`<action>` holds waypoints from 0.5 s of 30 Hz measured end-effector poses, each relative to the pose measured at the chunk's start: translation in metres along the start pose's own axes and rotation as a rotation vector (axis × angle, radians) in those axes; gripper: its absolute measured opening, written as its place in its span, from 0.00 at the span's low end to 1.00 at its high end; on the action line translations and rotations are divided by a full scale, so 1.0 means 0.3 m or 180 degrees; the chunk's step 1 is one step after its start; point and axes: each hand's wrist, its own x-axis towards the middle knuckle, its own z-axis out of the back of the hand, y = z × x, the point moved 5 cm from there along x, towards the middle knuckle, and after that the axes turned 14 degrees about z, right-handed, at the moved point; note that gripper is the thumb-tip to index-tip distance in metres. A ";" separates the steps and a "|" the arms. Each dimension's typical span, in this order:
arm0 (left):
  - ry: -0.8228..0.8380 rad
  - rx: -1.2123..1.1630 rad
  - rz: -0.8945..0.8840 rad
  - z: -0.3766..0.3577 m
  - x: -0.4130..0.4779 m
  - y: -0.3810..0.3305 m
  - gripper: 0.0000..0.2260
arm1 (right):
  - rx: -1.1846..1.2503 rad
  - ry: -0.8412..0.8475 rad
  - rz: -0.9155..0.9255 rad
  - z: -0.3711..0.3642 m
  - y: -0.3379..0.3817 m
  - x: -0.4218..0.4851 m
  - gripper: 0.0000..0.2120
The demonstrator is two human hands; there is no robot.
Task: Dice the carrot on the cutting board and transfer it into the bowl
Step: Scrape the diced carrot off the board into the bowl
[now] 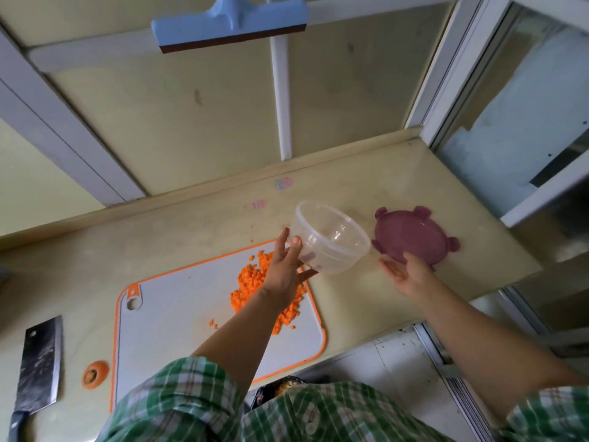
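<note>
One pinch is all the left grip (283, 269) has on the tilted bowl (334, 237) — it may slip and scatter the diced carrot (251, 279); right grip (406, 274) spread, empty.

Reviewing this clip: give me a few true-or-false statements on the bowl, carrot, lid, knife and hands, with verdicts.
1. The left hand holds the bowl. True.
2. The bowl already holds carrot. False: it is empty; the diced carrot lies on the board.
3. The lid is on the bowl. False: it lies on the counter, to the bowl's right.
4. The knife lies left of the board. True.
5. The right hand grips the knife. False: it is open, at the lid's near edge.
</note>
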 end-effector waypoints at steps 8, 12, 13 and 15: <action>-0.0012 0.0061 0.0245 -0.033 0.082 0.088 0.22 | -0.1442 0.1414 -0.0387 -0.115 -0.073 -0.150 0.09; -0.0768 0.1296 0.0111 0.028 0.103 0.098 0.15 | -0.2011 0.1030 0.0328 -0.063 -0.060 -0.096 0.08; -0.0952 0.1541 0.0107 0.052 0.109 0.100 0.14 | -0.2205 0.1005 0.0521 -0.048 -0.055 -0.086 0.14; -0.1150 0.1745 0.0148 0.090 0.106 0.103 0.13 | -0.2584 0.0973 0.0814 -0.025 -0.050 -0.079 0.23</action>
